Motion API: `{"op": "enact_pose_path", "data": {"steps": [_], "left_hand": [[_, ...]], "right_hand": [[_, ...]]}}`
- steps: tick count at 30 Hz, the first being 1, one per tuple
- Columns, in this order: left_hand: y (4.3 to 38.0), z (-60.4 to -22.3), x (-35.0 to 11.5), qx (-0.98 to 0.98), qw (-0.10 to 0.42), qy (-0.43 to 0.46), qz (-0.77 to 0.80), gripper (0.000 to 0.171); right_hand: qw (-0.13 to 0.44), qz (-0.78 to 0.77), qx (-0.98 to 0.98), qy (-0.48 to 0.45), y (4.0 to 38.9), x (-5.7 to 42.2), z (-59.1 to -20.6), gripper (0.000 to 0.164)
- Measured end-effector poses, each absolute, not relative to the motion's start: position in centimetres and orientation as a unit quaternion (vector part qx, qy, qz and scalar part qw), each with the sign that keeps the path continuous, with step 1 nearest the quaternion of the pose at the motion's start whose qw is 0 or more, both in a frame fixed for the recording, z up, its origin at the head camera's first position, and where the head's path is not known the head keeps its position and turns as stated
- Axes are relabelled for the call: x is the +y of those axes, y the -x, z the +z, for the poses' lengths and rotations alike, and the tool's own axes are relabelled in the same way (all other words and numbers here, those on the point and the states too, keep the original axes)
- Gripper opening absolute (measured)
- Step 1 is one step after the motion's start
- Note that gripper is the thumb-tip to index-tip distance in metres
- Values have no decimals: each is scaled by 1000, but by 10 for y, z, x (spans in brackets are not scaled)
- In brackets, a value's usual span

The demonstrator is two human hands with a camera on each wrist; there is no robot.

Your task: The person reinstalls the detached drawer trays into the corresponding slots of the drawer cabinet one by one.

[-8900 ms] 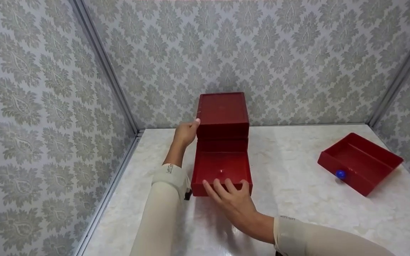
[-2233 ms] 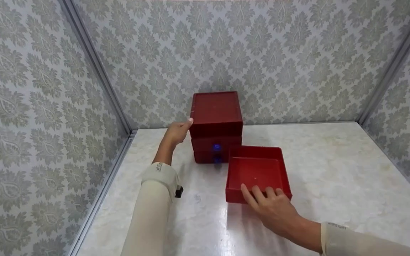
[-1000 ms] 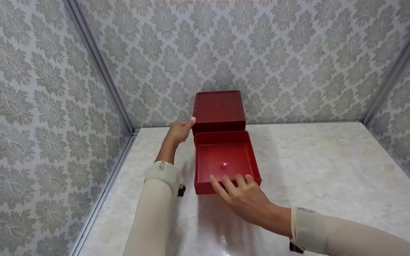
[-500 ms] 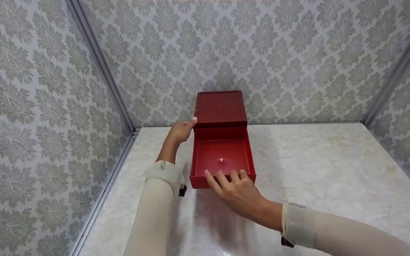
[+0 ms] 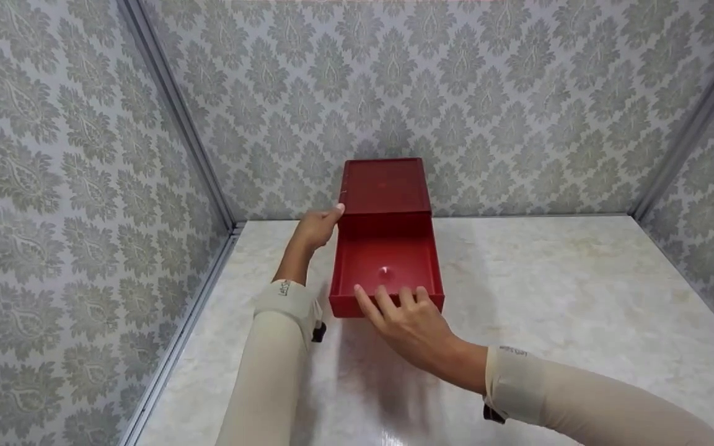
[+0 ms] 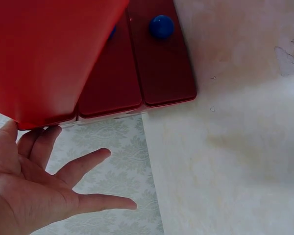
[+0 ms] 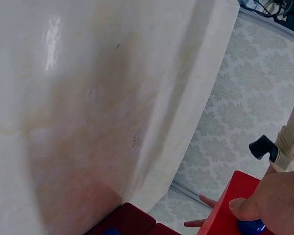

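A small red drawer cabinet (image 5: 385, 186) stands against the back wall. From its top opening juts a red drawer (image 5: 388, 260), partly inside and with nothing in it. My right hand (image 5: 416, 325) grips the drawer's front wall, fingers hooked over the rim; in the right wrist view the thumb lies by its blue knob (image 7: 251, 226). My left hand (image 5: 315, 230) touches the cabinet's upper left side, with thumb and two fingertips at the edge and other fingers spread in the left wrist view. Two lower drawer fronts (image 6: 166, 63) sit in the cabinet below.
The pale marbled table (image 5: 555, 322) reaches out to the right. Patterned walls (image 5: 518, 111) enclose the back and sides, with a metal strip (image 5: 177, 347) along the left edge. Cables (image 7: 267, 7) show at the right wrist view's corner.
Earlier the drawer lay at the right while my right hand held a lower one. My right hand has since brought it leftward and slid it partly into the top opening. My left hand stayed.
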State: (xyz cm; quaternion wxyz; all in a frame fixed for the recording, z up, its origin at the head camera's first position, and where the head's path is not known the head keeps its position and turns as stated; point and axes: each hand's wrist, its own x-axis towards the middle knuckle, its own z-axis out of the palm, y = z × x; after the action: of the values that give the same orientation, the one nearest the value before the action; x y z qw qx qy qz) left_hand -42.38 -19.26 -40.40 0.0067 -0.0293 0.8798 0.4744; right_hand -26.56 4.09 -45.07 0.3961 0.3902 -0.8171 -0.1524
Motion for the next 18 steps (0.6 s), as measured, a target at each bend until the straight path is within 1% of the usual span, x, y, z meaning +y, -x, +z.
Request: {"op": "enact_pose_path", "data": {"steps": [4,11,18], "left_hand": [[423,-403,-193,881,5,25,472,59],[425,-404,-193,882,6,30,469,57],[425,-403,-193,879,12,31,475,56]], "right_hand": [[393,-147,-823,-383,274,40,-450,69],[387,-149,-831,-371,292,40,-451,74],[396,-155,-829,-362,312,40,-450,71]]}}
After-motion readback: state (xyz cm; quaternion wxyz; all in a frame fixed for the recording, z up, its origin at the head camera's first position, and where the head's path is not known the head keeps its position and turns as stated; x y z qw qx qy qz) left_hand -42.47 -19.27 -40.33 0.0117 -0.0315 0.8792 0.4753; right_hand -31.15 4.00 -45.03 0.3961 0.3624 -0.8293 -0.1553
